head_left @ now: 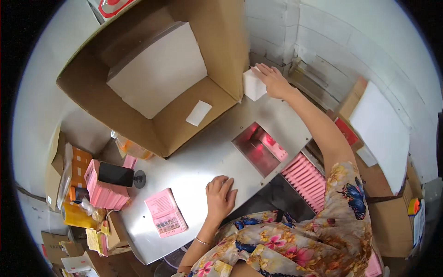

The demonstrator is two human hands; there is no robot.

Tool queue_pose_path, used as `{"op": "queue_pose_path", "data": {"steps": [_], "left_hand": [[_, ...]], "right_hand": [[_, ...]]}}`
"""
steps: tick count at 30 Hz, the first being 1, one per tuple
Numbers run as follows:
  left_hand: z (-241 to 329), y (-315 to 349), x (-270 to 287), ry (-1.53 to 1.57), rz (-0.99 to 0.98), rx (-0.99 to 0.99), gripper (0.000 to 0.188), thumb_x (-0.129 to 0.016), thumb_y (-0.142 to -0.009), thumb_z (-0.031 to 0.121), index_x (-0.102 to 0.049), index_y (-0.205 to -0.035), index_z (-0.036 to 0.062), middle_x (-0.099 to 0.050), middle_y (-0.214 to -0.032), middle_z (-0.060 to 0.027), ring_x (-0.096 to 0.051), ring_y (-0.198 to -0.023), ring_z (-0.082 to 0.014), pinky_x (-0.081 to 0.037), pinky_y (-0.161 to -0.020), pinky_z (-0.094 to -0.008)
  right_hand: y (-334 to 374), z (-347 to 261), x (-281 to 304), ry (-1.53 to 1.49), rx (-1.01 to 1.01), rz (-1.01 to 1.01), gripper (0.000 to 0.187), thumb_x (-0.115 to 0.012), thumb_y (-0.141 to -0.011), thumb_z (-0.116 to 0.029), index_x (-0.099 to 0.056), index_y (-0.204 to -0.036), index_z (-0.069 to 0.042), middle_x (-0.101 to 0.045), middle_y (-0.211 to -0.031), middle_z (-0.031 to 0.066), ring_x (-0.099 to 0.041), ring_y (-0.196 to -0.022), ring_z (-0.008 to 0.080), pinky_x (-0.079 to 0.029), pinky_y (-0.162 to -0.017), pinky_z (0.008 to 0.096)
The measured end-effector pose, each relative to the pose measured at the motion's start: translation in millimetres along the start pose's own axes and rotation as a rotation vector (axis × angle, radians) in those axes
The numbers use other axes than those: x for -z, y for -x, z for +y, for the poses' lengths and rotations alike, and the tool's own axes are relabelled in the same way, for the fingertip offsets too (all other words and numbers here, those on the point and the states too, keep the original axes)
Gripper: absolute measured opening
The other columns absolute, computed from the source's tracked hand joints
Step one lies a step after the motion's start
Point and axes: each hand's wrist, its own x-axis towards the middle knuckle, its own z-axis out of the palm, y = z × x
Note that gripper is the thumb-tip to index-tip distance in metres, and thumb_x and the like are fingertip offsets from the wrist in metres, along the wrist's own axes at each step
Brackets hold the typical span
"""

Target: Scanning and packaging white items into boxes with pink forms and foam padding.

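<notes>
At the far right of the metal table (217, 159), my right hand (273, 82) reaches out to a white block-shaped stack (255, 87) beside the carton. Its fingers lie over the stack's top edge and grip it there; the thumb side is partly hidden. My left hand (220, 198) rests on the table near its front edge, fingers loosely apart and nothing in them. Left of it lies a flat stack of pink printed cards (166, 212). Inside the large open carton (184, 134) a small white card (199, 113) lies near the front.
A square opening (259, 147) in the tabletop glows red inside, with pink pieces in it. Below it, a row of pink packs (304, 180) fills a tray. A phone (116, 175) leans by pink stacks (104, 189) at left. Cartons (390, 221) stand at right.
</notes>
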Motion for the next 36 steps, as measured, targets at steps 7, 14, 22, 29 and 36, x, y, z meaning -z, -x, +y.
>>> {"op": "queue_pose_path", "data": {"steps": [7,14,22,29,36], "left_hand": [[1.0,-3.7,0.3,0.026,-0.043,0.049,0.036,-0.072,-0.079,0.012,-0.066,-0.114,0.0039,-0.06,-0.117,-0.014,-0.055,-0.113,-0.0323,-0.038,-0.097,-0.0436],[-0.9,-2.3,2.4,-0.018,-0.009,0.009,0.04,-0.073,-0.079,0.013,-0.064,-0.118,0.0048,-0.059,-0.119,-0.015,-0.055,-0.112,-0.0336,-0.04,-0.095,-0.0446],[-2.3,9.2,4.6,0.2,0.045,0.065,0.027,-0.068,-0.085,0.008,-0.068,-0.111,0.0015,-0.061,-0.123,-0.0165,-0.058,-0.11,-0.0335,-0.045,-0.096,-0.0424],[-43.3,43.9,77.4,-0.068,0.329,0.129,0.031,-0.066,-0.087,-0.003,-0.066,-0.117,-0.0006,-0.068,-0.117,-0.0161,-0.064,-0.112,-0.0285,-0.049,-0.098,-0.0396],[-85.6,118.7,147.0,-0.398,0.123,0.34,0.028,-0.063,-0.089,0.006,-0.06,-0.116,0.0017,-0.06,-0.113,-0.0184,-0.06,-0.098,-0.0377,-0.049,-0.084,-0.0444]], "right_hand": [[-26.3,-2.0,-21.8,0.092,-0.048,-0.301,0.084,-0.069,-0.071,-0.001,-0.038,-0.149,-0.012,-0.045,-0.149,0.0133,-0.041,-0.14,0.0295,-0.034,-0.113,0.0478],[75.8,-31.6,25.3,0.127,0.134,-0.255,0.084,-0.073,-0.073,-0.005,-0.035,-0.148,-0.004,-0.047,-0.146,0.018,-0.043,-0.137,0.0328,-0.035,-0.112,0.0474],[148.5,-66.6,62.5,-0.173,0.084,0.095,0.055,-0.069,-0.088,-0.024,-0.053,-0.138,-0.006,-0.052,-0.137,0.0186,-0.049,-0.128,0.0363,-0.039,-0.106,0.046],[152.6,-62.3,53.1,-0.283,-0.042,0.161,0.027,-0.067,-0.09,-0.02,-0.071,-0.113,-0.006,-0.063,-0.093,0.0124,-0.064,-0.084,0.0306,-0.051,-0.073,0.0398],[150.7,-75.8,65.4,-0.282,-0.071,0.114,0.029,-0.068,-0.089,-0.019,-0.07,-0.115,-0.007,-0.063,-0.091,0.0119,-0.063,-0.075,0.0301,-0.051,-0.07,0.0379]]}}
